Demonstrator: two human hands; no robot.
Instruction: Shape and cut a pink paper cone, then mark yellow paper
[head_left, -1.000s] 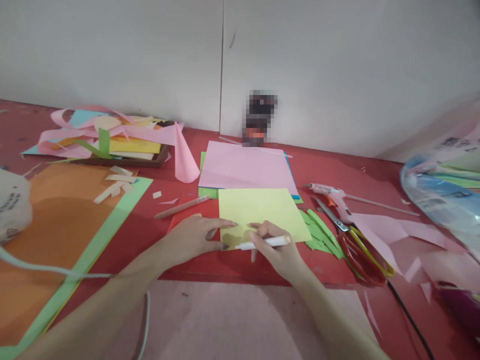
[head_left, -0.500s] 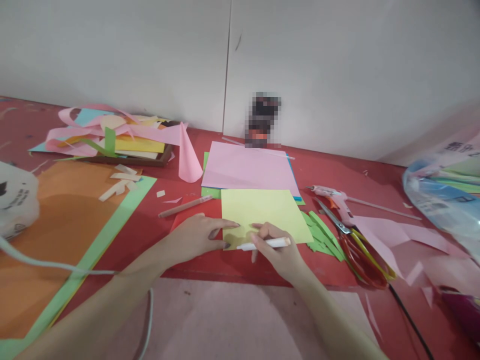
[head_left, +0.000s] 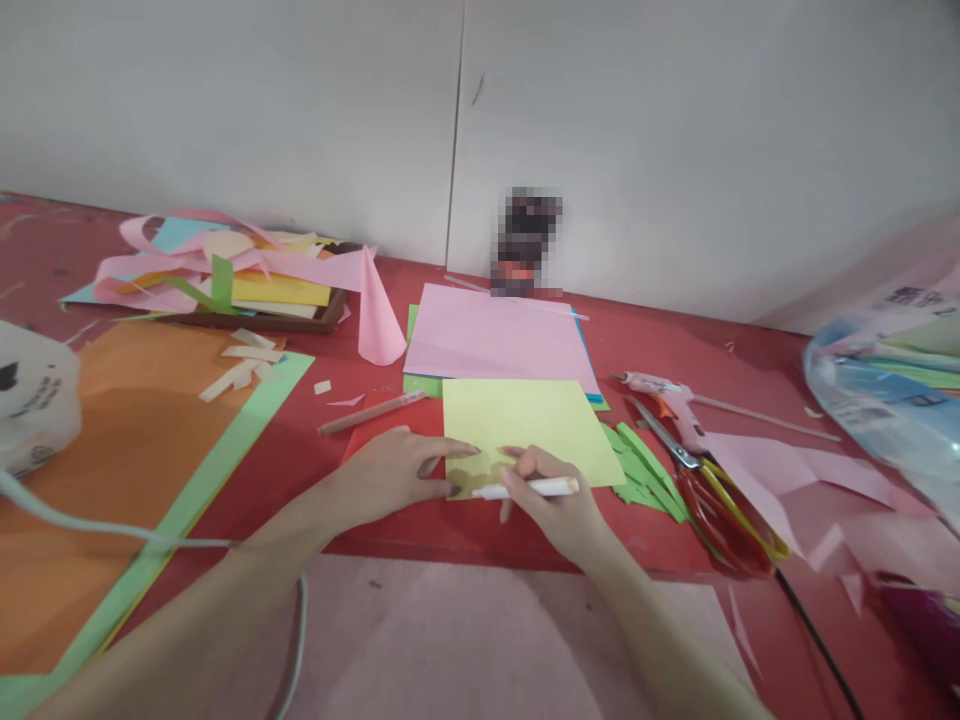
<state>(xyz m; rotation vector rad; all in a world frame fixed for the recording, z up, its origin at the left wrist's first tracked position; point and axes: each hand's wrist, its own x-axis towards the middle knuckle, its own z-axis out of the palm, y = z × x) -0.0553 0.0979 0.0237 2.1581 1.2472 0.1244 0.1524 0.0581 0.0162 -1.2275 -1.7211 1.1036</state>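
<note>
A pale yellow sheet of paper (head_left: 525,415) lies in front of me, partly over a red sheet (head_left: 397,415). My left hand (head_left: 401,465) rests at its left edge, fingers apart, the fingertips touching the paper. Between the thumb and fingers of my right hand (head_left: 551,500) is a white marker (head_left: 555,487), held nearly level with its tip pointing left over the lower left part of the yellow paper. Whether the tip touches the paper I cannot tell. Behind it lies a stack topped by a pink sheet (head_left: 495,335).
To the right are green paper scraps (head_left: 645,475), scissors (head_left: 697,470) with red and yellow handles, and a pink glue gun (head_left: 667,395). A pink paper cone (head_left: 379,320) stands near a tray of paper strips (head_left: 330,315). Another pen (head_left: 371,412) and an orange sheet (head_left: 150,430) lie left.
Almost nothing differs. The marker and my right hand have shifted very slightly left; my left hand stays in place on the yellow paper.
</note>
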